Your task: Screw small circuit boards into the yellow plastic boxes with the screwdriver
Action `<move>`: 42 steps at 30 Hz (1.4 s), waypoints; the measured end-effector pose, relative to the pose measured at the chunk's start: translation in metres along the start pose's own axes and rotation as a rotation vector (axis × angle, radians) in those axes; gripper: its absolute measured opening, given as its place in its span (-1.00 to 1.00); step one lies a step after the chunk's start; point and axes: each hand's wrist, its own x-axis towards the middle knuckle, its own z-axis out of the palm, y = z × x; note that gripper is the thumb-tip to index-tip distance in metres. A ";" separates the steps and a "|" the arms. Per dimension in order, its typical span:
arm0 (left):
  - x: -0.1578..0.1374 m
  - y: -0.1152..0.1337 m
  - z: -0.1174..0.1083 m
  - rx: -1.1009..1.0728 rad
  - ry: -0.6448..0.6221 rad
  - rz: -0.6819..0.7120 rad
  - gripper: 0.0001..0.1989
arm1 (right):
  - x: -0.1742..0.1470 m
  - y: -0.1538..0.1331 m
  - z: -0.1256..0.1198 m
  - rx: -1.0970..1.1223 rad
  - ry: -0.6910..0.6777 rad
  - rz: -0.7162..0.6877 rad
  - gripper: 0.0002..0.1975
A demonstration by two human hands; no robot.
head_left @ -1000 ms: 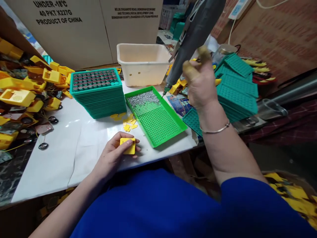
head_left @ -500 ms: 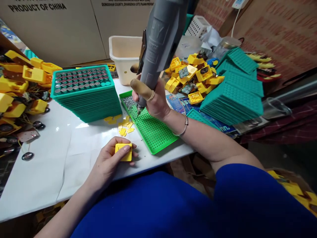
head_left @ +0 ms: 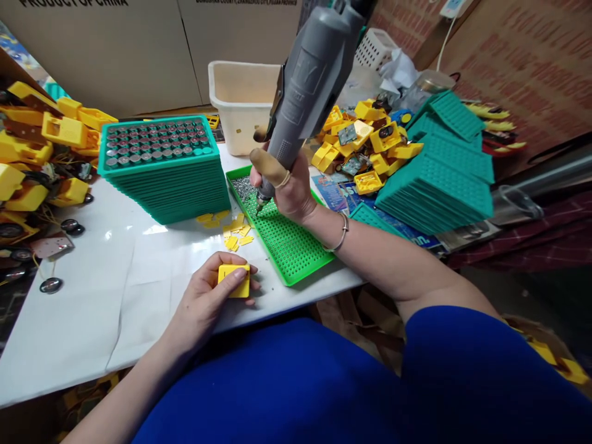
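My left hand (head_left: 210, 287) grips a small square yellow plastic case (head_left: 235, 283) near the table's front edge, with the thumb pressed on its top face. In my right hand (head_left: 293, 191) is a grey electric screwdriver (head_left: 303, 86), tilted with its bit pointing down. Finger cots cover some of the right-hand fingers. The bit tip is over the bright green perforated tray (head_left: 296, 246), close to the heap of small screws (head_left: 243, 188) at its far left end; whether it touches a screw I cannot tell. Small flat yellow pieces (head_left: 238, 228) lie left of the tray.
A stack of teal trays (head_left: 171, 185) filled with button cells stands behind left. A white bin (head_left: 235, 117) is at the back. Yellow housings with wires (head_left: 65, 132) pile at left, more yellow cases (head_left: 370, 135) at right beside other teal trays (head_left: 439, 179).
The view has shifted slightly. The screwdriver's body leans a little more to the right, its bit still above the green tray. My left hand keeps the yellow case in the same grip.
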 end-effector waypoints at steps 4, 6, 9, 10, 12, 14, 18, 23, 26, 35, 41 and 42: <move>0.001 -0.002 -0.002 -0.023 -0.005 0.017 -0.77 | -0.001 0.001 0.000 -0.023 -0.012 0.008 -0.52; 0.002 -0.004 -0.004 -0.049 -0.008 0.017 -0.78 | 0.000 0.000 0.000 -0.049 -0.008 0.003 -0.50; 0.004 -0.006 -0.006 -0.119 0.000 0.008 -0.77 | 0.003 -0.008 0.002 -0.049 0.003 -0.035 -0.48; 0.005 -0.006 -0.007 -0.144 0.004 0.006 -0.77 | 0.003 -0.013 0.003 -0.029 0.006 -0.054 -0.49; 0.007 -0.007 -0.007 -0.182 0.011 0.008 -0.75 | -0.001 -0.026 0.007 0.036 0.009 -0.101 -0.51; 0.007 -0.007 -0.006 -0.202 0.012 0.010 -0.74 | -0.011 -0.042 0.013 0.128 -0.031 -0.129 -0.54; 0.007 -0.008 -0.005 -0.216 0.008 0.026 -0.74 | -0.041 -0.068 0.027 0.294 -0.216 -0.050 -0.64; 0.007 -0.009 -0.006 -0.191 -0.008 0.056 -0.77 | -0.063 -0.068 0.038 0.181 -0.215 0.017 -0.58; 0.007 -0.009 -0.006 -0.186 -0.020 0.058 -0.78 | -0.064 -0.063 0.039 0.112 -0.230 0.038 -0.59; 0.006 -0.007 -0.005 -0.203 -0.017 0.033 -0.76 | -0.061 -0.061 0.037 0.179 -0.283 0.043 -0.66; 0.006 -0.006 -0.005 -0.195 -0.024 0.033 -0.74 | -0.061 -0.059 0.036 0.101 -0.253 0.099 -0.56; 0.006 -0.006 -0.005 -0.192 -0.023 0.032 -0.74 | -0.062 -0.059 0.036 0.098 -0.257 0.093 -0.57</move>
